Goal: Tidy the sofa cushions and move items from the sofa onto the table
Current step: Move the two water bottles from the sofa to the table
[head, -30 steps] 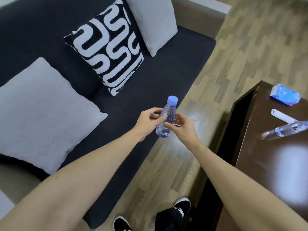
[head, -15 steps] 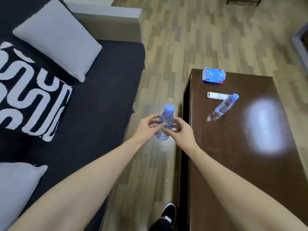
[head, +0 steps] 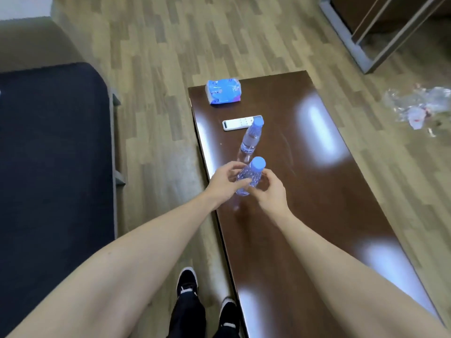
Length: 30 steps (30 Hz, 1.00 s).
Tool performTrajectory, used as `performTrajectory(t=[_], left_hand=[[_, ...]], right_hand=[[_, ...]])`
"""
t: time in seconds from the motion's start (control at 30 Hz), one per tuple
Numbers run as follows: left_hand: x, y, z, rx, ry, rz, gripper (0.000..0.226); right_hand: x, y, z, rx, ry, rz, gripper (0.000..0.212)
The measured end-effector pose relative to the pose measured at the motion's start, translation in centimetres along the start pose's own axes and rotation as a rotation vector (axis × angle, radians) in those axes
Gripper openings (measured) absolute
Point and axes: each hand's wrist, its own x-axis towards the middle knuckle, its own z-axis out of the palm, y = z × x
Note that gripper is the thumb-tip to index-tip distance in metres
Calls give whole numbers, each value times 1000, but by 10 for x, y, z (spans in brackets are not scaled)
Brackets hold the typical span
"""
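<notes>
A small clear water bottle with a blue cap is held between both hands above the near left part of the dark brown table. My left hand grips its left side and my right hand grips its right side. A second water bottle stands on the table just beyond. A white remote and a blue tissue pack lie further back on the table. The dark sofa seat is at the left; no cushions show.
A strip of wooden floor runs between sofa and table, with my black shoes on it. Crumpled clear plastic lies on the floor at the right. A cabinet frame stands at the top right.
My view has swung right from the sofa to the table. Both hands have carried the bottle from above the floor to above the table's left edge. The cushions have left the view.
</notes>
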Motion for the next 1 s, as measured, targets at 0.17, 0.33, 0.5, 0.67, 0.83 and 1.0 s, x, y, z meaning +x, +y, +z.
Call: performTrajectory(t=[0.17, 0.33, 0.5, 0.67, 0.83, 1.0], left_hand=[[57, -20, 30, 49, -96, -2, 37], [93, -33, 41, 80, -148, 0, 42], [110, -46, 44, 91, -158, -1, 43], [117, -58, 42, 93, -162, -25, 44], [120, -68, 44, 90, -146, -48, 44], [120, -67, 45, 90, -138, -61, 48]], right_hand=[[34, 35, -12, -41, 85, 89, 41], [58, 55, -13, -34, 137, 137, 43], [70, 66, -4, -25, 162, 174, 45], [76, 71, 2, -23, 154, 194, 47], [77, 77, 6, -31, 146, 202, 46], [78, 75, 8, -16, 138, 197, 50]])
